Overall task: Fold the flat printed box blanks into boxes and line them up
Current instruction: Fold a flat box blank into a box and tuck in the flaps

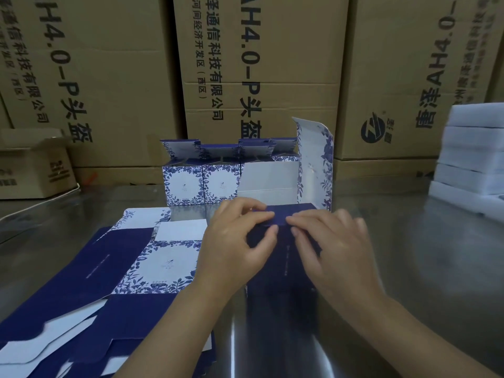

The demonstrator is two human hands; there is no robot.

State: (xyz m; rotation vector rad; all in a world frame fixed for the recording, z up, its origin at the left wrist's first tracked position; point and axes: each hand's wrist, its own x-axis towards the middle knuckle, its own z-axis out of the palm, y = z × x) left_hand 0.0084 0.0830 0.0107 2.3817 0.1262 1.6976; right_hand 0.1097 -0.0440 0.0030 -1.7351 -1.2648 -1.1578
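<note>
Nearest, a pile of flat blanks [114, 268], too overlapped to be counted, is spread on the table [409, 268]. At centre one half-built box [283, 268] is being closed, its dark flap [275, 218] pinched by left hand [234, 241] and right hand [332, 241]. A firm tuck is probably needed next. Behind, two finished boxes [182, 184] are lined up, with more partly hidden.

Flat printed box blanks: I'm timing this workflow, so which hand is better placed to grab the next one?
Left, probably. The left hand lies beside the stack of flat navy-and-floral cardboard blanks, its forearm over them; the right hand is across the half-folded navy box, farther away.
</note>
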